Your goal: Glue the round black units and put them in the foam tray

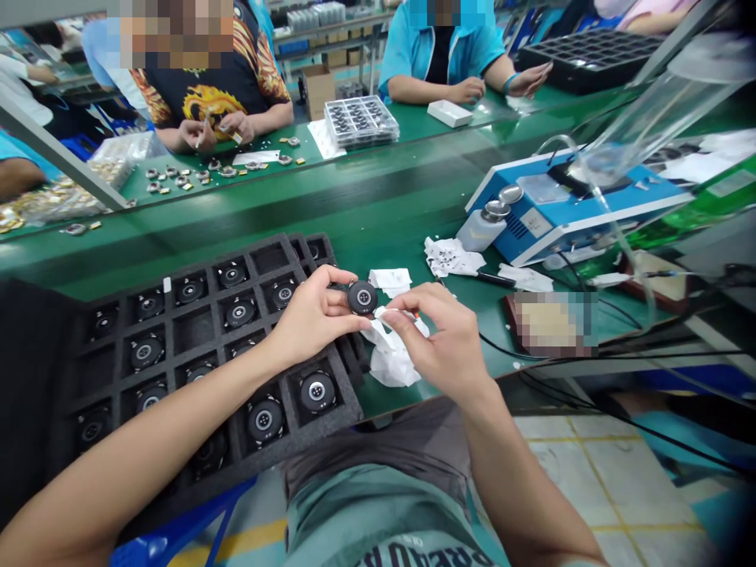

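A round black watch case, its sensor side facing up, is pinched by its edge between the thumb and fingers of my left hand. Close against its lower right, my right hand pinches a small piece of white wipe, most of it hidden by the fingers. Below both hands, a crumpled white tissue lies on the green bench. Left of them stands a black foam tray with similar watch cases in many compartments, such as a watch case in the near right corner. My left forearm crosses over the tray.
A blue machine, a dispenser bottle and a tissue with black specks stand or lie at the right. Black cables run along the bench edge. Across the bench, two people handle small parts near a clear tray.
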`<state>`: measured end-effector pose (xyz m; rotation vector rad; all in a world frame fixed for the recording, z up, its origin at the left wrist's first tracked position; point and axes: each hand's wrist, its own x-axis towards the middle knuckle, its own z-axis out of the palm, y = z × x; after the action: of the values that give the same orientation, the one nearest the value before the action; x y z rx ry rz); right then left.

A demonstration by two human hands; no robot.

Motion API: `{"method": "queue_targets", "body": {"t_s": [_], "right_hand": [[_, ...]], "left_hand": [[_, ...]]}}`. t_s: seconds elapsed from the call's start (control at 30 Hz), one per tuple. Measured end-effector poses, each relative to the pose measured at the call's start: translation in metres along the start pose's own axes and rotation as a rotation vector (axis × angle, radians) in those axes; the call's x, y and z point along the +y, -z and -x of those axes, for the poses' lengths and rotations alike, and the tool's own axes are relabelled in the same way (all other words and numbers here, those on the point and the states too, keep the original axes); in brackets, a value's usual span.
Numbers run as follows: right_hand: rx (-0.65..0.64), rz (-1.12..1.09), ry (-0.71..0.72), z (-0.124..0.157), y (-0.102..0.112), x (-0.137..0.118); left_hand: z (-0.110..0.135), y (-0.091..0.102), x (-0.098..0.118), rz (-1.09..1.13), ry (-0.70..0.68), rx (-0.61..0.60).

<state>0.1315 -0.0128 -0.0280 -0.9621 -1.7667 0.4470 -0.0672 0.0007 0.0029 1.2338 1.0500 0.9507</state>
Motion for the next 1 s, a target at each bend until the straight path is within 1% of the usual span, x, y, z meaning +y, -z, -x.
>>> {"method": "queue_targets", "body": {"t_s": [0.1, 0.2, 0.27, 0.37, 0.43, 0.57, 0.67, 0.73, 0.87, 0.97, 1.0], "right_hand": [[0.004, 0.008, 0.026, 0.000, -0.001, 0.001], [-0.010, 0.001, 0.106, -0.011, -0.016, -0.001], [0.003, 0.024, 0.128, -0.023, -0.028, 0.002], [0.089, 0.133, 0.065, -0.034, -0.036, 0.012], [0.111, 0.211, 0.018, -0.033, -0.033, 0.024], [0.116, 0.247, -0.071, -0.010, -0.012, 0.050], [0.184, 0.255, -0.143, 0.009, 0.006, 0.064], [0.240, 0.251, -0.180, 0.019, 0.012, 0.069], [0.407, 0.202, -0.276, 0.038, 0.011, 0.073], [0.484, 0.178, -0.305, 0.057, 0.006, 0.080], [0.534, 0.197, -0.354, 0.062, 0.005, 0.083]], "left_hand": [[0.000, 0.000, 0.001, 0.005, 0.000, -0.006], [-0.001, 0.001, 0.002, -0.021, -0.002, -0.021], [-0.002, 0.002, 0.002, -0.032, -0.009, -0.022], [-0.003, 0.003, 0.003, -0.027, -0.022, -0.016], [-0.003, 0.004, 0.004, -0.026, -0.030, -0.014], [-0.002, 0.002, 0.005, -0.007, -0.033, -0.020], [-0.003, 0.001, 0.004, 0.014, -0.028, -0.039], [-0.003, 0.002, 0.003, 0.025, -0.030, -0.045], [0.000, 0.003, 0.001, 0.031, -0.038, -0.025], [0.003, 0.000, -0.002, 0.022, -0.046, 0.005], [0.003, -0.002, -0.003, 0.012, -0.050, 0.021]]}}
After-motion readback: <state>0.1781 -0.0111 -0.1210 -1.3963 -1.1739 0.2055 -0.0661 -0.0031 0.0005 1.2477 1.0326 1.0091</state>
